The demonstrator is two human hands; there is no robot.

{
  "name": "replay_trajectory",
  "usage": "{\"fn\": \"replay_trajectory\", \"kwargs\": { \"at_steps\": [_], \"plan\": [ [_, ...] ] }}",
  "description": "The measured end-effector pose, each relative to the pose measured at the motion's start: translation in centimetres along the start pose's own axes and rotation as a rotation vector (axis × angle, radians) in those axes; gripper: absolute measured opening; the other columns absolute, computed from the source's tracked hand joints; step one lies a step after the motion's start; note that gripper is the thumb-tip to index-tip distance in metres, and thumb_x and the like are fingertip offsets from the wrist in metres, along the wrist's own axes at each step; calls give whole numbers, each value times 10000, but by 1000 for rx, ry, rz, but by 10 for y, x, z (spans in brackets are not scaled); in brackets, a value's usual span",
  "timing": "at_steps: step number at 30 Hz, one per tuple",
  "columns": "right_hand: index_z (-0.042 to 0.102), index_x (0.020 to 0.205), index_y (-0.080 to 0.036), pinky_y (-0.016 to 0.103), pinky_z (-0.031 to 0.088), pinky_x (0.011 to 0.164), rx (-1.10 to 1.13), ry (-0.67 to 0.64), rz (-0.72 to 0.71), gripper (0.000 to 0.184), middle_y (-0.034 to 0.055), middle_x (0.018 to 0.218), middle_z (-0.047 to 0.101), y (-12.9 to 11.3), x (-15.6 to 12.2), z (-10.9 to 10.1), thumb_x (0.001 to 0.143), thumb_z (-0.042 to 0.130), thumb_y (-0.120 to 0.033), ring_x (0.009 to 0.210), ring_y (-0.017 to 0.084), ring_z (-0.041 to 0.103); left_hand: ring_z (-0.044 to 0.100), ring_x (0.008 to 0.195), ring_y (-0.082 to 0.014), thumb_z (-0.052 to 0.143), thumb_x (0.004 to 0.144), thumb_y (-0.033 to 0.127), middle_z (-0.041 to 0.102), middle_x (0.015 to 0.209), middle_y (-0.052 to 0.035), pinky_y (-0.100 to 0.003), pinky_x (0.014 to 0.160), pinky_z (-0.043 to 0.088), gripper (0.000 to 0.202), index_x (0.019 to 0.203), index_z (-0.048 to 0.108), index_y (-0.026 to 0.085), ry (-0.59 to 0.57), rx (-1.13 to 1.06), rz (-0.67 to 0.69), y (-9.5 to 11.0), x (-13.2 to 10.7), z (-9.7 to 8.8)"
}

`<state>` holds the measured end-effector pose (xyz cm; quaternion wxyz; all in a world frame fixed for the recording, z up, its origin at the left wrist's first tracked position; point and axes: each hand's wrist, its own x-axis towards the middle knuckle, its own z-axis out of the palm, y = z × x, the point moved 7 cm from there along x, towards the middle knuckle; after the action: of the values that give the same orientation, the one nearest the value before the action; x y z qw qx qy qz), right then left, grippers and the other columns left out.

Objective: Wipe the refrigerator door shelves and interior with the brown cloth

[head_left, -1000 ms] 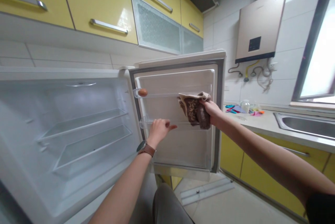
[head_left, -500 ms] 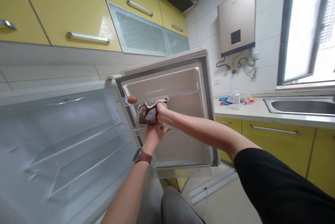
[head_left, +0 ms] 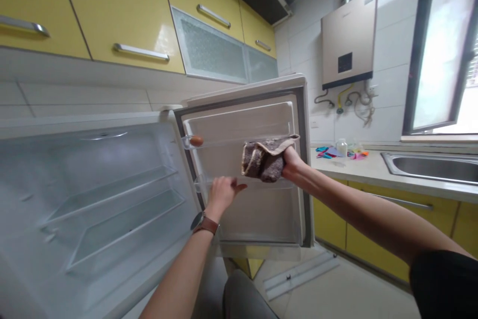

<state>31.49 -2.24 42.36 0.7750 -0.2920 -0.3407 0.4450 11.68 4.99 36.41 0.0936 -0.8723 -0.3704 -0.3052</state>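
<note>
In my right hand (head_left: 292,163) is a bunched brown cloth (head_left: 272,168) with a pale edge, held in front of the right part of the open fridge door (head_left: 254,219). My left hand (head_left: 221,193), with a watch (head_left: 203,222) on its wrist, is at the clear middle door shelf (head_left: 200,185). Its fingers curl over the shelf's front, partly hidden, and the thumb sticks out to the right. One brown egg (head_left: 196,141) sits at the left end of the upper door shelf (head_left: 242,139).
To the left stands the fridge interior with glass shelves (head_left: 130,229). At right, a counter (head_left: 347,167) bears colourful cloths (head_left: 327,152), a jar (head_left: 341,147) and a sink (head_left: 433,164). Yellow cabinets (head_left: 127,10) hang overhead. White strips (head_left: 298,276) lie on the floor.
My right hand has moved right with the cloth, away from the left hand and across the door. My left hand stays at the middle shelf. The view has shifted slightly.
</note>
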Motion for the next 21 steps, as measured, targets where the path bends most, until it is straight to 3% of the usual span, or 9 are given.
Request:
{"fn": "replay_trajectory", "kwargs": {
  "at_steps": [4, 7, 8, 10, 13, 15, 17, 19, 21],
  "plan": [
    [657, 973, -216, 375, 619, 864, -135, 15, 109, 187, 60, 846, 757, -21, -43, -34, 844, 682, -349, 843, 228, 730, 704, 919, -286, 537, 1026, 577, 768, 879, -97, -371, 830, 439, 466, 811, 728, 211, -28, -12, 29, 4, -4, -2],
    [673, 934, -203, 347, 616, 779, -366, -69, 146, 240, 67, 837, 757, -31, -64, -40, 733, 772, -289, 770, 225, 720, 696, 1059, -292, 587, 1010, 510, 772, 1042, -95, -437, 1005, 451, 340, 970, 755, 217, 8, -118, 73, 7, -8, -5],
    [675, 919, -196, 338, 610, 750, -442, -111, 152, 254, 68, 836, 755, -35, -70, -38, 711, 786, -293, 746, 220, 712, 673, 1157, -292, 618, 993, 477, 757, 1168, -92, -468, 1096, 415, 297, 1098, 750, 232, 44, -190, 97, 8, -10, -10],
    [684, 902, -179, 318, 592, 724, -630, -252, 171, 271, 69, 858, 756, -39, -82, -27, 705, 788, -333, 745, 213, 702, 596, 1324, -281, 648, 960, 426, 675, 1383, -85, -504, 1213, 327, 397, 1324, 672, 269, 148, -404, 115, 7, -12, -25],
    [708, 921, -151, 263, 534, 723, -1081, -568, 93, 259, 47, 902, 751, -40, -101, 0, 739, 751, -330, 809, 194, 679, 594, 1338, -289, 610, 940, 467, 661, 1393, -123, -506, 1189, 388, 467, 1339, 642, 226, 203, -863, 21, 4, -14, -52],
    [715, 938, -142, 229, 470, 686, -1384, -760, 9, 230, 22, 874, 728, -33, -113, 16, 753, 720, -278, 798, 167, 637, 621, 1313, -312, 576, 936, 545, 683, 1361, -152, -507, 1143, 445, 499, 1284, 659, 198, 65, -1160, -30, 16, -16, -65],
    [718, 964, -140, 222, 408, 640, -1578, -868, -46, 241, 10, 835, 701, -22, -121, 27, 749, 720, -250, 752, 144, 587, 613, 1336, -335, 607, 907, 602, 682, 1384, -159, -512, 1135, 455, 553, 1284, 671, 203, -146, -1304, 0, 43, -24, -77],
    [721, 1055, -137, 228, 379, 627, -1653, -904, -89, 343, 18, 863, 702, -13, -124, 35, 733, 755, -250, 737, 138, 566, 607, 1343, -349, 762, 802, 577, 677, 1407, -154, -499, 1131, 465, 636, 1321, 675, 218, -316, -1241, 77, 72, -36, -87],
    [699, 1198, -137, 235, 387, 645, -1656, -888, -135, 519, 38, 947, 719, -7, -125, 41, 702, 799, -253, 768, 149, 582, 636, 1289, -348, 904, 661, 450, 686, 1394, -142, -475, 1107, 488, 802, 1389, 652, 227, -366, -1042, 109, 90, -47, -91]
  ]
}}
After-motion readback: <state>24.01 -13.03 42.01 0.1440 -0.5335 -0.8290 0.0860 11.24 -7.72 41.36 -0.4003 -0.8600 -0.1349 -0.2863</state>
